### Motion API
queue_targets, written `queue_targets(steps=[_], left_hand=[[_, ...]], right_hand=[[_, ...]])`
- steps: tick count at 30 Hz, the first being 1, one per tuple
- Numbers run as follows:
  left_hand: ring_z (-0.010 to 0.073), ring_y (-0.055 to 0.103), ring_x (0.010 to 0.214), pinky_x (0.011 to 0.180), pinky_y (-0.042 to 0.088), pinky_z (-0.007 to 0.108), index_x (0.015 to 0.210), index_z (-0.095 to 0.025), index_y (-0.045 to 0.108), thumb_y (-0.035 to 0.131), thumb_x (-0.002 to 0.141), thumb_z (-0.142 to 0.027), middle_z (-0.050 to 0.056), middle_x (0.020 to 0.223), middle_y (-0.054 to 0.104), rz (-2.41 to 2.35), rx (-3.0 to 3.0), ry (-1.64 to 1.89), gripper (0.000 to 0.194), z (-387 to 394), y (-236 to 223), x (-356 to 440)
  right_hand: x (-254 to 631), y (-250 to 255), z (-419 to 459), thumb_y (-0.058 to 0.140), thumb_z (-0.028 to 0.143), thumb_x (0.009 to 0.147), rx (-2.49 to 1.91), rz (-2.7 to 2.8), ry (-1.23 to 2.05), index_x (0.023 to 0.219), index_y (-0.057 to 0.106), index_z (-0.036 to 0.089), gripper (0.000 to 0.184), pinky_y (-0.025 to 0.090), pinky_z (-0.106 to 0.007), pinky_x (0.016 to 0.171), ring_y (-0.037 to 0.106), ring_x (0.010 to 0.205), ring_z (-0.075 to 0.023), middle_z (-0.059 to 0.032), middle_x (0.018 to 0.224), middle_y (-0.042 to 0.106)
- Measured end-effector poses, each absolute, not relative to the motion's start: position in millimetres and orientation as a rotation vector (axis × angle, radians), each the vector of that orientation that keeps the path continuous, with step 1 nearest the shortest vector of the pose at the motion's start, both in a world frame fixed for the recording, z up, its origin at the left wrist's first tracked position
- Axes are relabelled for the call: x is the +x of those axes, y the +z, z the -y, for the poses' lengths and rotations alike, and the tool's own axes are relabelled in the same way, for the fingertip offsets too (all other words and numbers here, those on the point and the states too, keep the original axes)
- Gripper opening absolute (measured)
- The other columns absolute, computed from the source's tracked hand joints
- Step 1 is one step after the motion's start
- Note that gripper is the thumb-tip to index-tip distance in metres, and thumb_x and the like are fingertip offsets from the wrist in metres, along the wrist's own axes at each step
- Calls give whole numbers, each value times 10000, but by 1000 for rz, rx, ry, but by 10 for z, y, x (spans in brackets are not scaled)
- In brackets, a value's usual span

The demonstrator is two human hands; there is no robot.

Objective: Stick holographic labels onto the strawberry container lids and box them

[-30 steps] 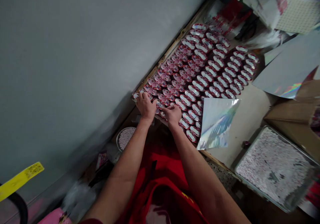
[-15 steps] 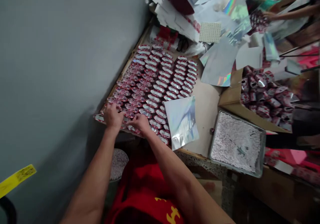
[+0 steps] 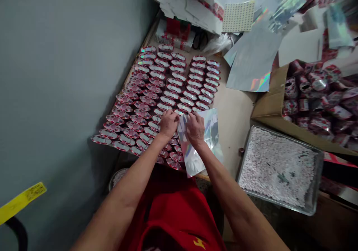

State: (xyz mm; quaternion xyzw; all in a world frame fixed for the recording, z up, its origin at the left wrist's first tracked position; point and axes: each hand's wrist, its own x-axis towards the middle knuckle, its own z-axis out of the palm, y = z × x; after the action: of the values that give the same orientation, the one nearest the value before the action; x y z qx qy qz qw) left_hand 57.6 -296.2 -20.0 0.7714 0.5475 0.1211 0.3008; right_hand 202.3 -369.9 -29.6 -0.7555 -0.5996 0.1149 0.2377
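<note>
Rows of small oval-topped packs [image 3: 173,88] with red printed sides stand close together on the table. Many tops look white, while others at the left show pink. My left hand [image 3: 168,124] is over the middle rows, its fingers pinched together near the edge of a silver holographic sheet [image 3: 211,135]. Over the upper left part of that sheet is my right hand [image 3: 195,127], fingers curled and pinched close to the left hand's fingertips. Whatever is between the fingers of either hand is too small or hidden to make out.
A metal tray [image 3: 279,169] of small pale pieces lies at the right. Behind it, a cardboard box [image 3: 268,98] holds many red printed cans. More silver film [image 3: 251,68], a dotted sticker sheet [image 3: 238,16] and white papers [image 3: 187,8] lie at the back. A grey wall [image 3: 69,57] borders the left.
Both hands have moved right, from the front left packs to the silver sheet's edge. The camera view has shifted, bringing the tray and box closer.
</note>
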Motion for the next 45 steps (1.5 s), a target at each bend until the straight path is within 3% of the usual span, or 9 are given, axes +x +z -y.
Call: queue_targets(steps=[2,6,13,22,27,31,36,42,45], left_hand=[[278,577,1072,973,462,385,955,-226,706,738,870,-182,81,1065,678,-1484,2043,332,101,2966,-189,587],[302,567,1130,984,452,406,1109,-234,714,798,842,-255,93,1183,671,-1529,2092,268,280,2968,-190,667],[265,631,1028,926,466,363,940,-214,765,735,889,-239,92,1012,713,-1545,1935,214,64,2860,-253,739],[258,693,923,802,466,330,899,-211,791,676,914,-315,103,972,780,-1671,1700,-32,156,2726,-121,817],[226,684,835,760,454,309,887,-200,792,694,877,-317,78,902,785,-1678,1655,4,153,2727,-116,789],[208,674,807,751,455,297,853,-196,785,701,855,-280,63,878,778,-1625,1669,64,119,2741,-84,757],[207,679,877,788,463,292,887,-184,788,638,885,-222,76,954,782,-1553,1733,84,154,2758,-27,733],[232,692,914,810,462,309,875,-192,789,609,909,-287,90,939,783,-1621,1674,-51,207,2745,49,726],[246,696,898,798,467,319,847,-195,782,609,893,-277,94,909,774,-1616,1653,-73,197,2735,58,725]], right_hand=[[2076,-331,3642,536,113,922,-2040,1750,265,1343,641,163,437,425,-431,1095,547,1251,-290,-163,1391,615],[2182,-386,3580,573,167,962,-2012,1884,274,1333,652,149,381,424,-424,1064,561,1189,-295,-160,1335,656],[2264,-404,3519,544,264,1031,-1958,2042,310,1338,668,198,338,413,-405,1003,525,1175,-292,-126,1366,663],[2245,-481,3754,522,241,1049,-1832,2221,229,1445,597,220,404,316,-434,1057,454,1364,-313,-108,1522,591],[2211,-289,4021,542,236,1041,-1821,2167,278,1176,726,246,228,289,-416,1053,535,1230,-268,-74,1210,743],[2165,-76,3983,565,336,1036,-1988,2003,295,1128,729,222,220,325,-384,916,540,1004,-261,-78,951,710],[2158,2,3680,546,388,1047,-2047,2077,236,1389,647,258,379,285,-400,863,493,968,-280,-88,977,685],[2129,-22,3658,472,231,1058,-1977,2285,218,1343,682,246,355,249,-429,929,494,937,-262,-90,909,686],[2125,73,3762,556,261,1027,-2025,2157,310,1121,761,248,226,272,-411,911,528,878,-237,-67,858,706]])
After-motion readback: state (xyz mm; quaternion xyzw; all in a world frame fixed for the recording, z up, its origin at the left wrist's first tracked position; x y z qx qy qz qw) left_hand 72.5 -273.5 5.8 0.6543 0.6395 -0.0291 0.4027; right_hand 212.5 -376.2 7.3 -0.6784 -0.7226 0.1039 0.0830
